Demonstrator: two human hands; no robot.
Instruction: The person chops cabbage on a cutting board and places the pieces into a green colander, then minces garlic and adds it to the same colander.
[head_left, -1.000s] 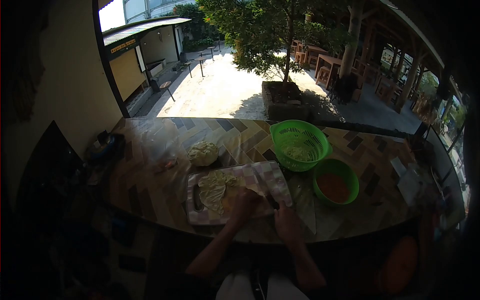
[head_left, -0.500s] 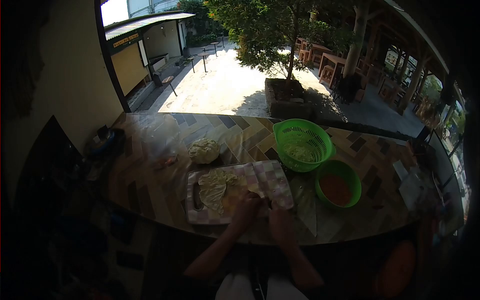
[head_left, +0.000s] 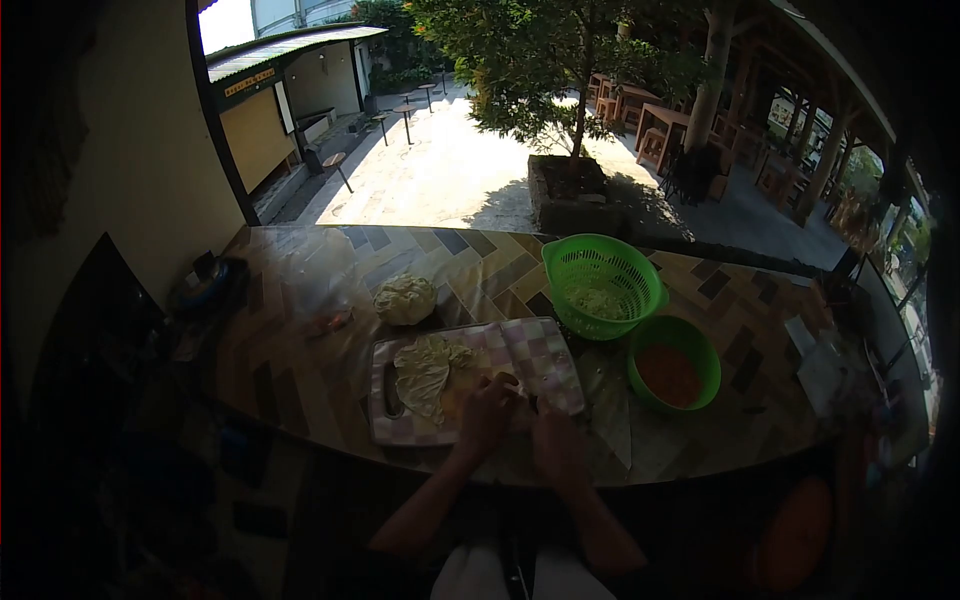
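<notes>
Both hands sit close together at the near edge of the board [head_left: 470, 385], w/ the left hand [head_left: 487, 415] curled down on pale cabbage [head_left: 425, 370] and the right hand [head_left: 555, 440] closed, prob. round a knife handle, tho the blade is too dark to make out. Risk as I judge it: left fingertips lie right beside where the blade would be, so a slip or a leaf sliding on the board could nick them; deep shade over the hands makes that worse. The board lies near the bench [head_left: 300, 370] front edge, so a hard push toward the body could tip it or drop cuttings off. Room: left of the board the bench is bare wood, good for shifting; right is tight, w/ the bowl [head_left: 675, 370] just beside the board corner and the colander [head_left: 603, 285] touching or nearly touching its far right corner, so a wide right elbow swing could knock either. Farther back, a cabbage half [head_left: 405, 298] sits just beyond the board, apart from it; beyond that the bench runs to the far edge and an open yard.
</notes>
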